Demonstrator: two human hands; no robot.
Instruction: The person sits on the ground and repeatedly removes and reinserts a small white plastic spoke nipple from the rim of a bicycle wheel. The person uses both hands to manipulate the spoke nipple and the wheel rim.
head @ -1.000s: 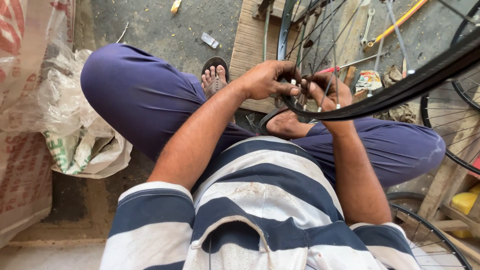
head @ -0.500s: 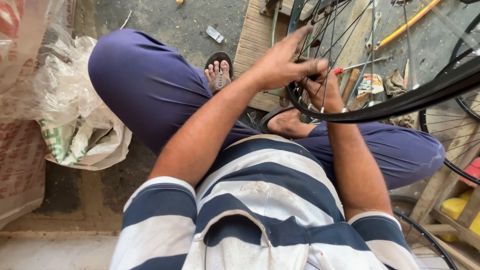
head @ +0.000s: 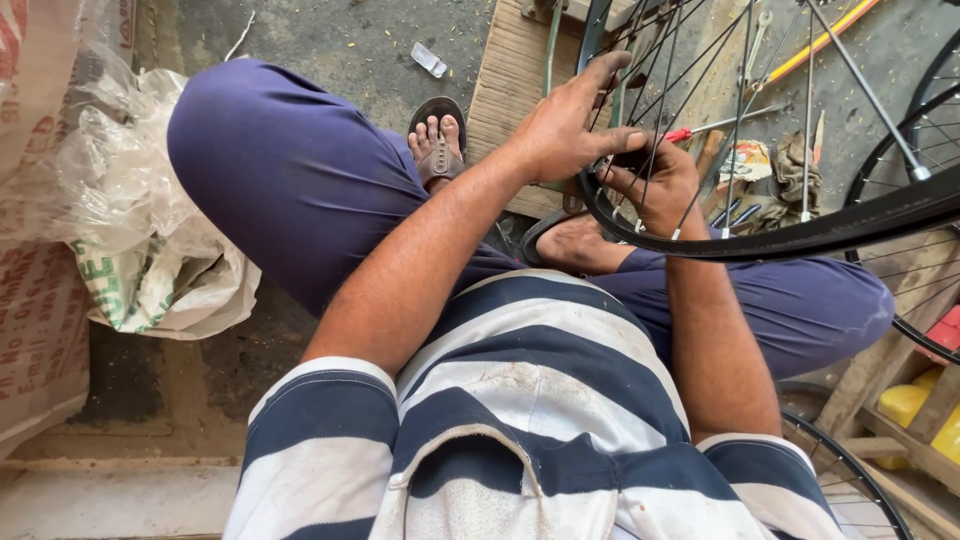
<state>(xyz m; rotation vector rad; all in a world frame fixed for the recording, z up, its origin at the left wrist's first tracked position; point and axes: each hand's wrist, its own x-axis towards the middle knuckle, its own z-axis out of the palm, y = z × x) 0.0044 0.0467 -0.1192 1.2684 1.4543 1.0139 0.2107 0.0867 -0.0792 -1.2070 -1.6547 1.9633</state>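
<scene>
Thin spokes (head: 742,110) and the black rim (head: 800,235) fence both hands; open floor (head: 350,40) lies beyond the knee.

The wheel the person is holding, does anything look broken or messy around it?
The bicycle wheel shows no visible damage. The left hand and right hand grip its rim among the spokes. The floor looks messy: a small white scrap lies on the concrete, and crumpled plastic bags are heaped at the left.

A bicycle repair workshop at floor level: spoked wheel rims (head: 800,235) stand around, a red-handled screwdriver (head: 715,127) and rags (head: 790,165) lie on the dusty concrete floor (head: 340,40), beside woven sacks (head: 40,330).
</scene>
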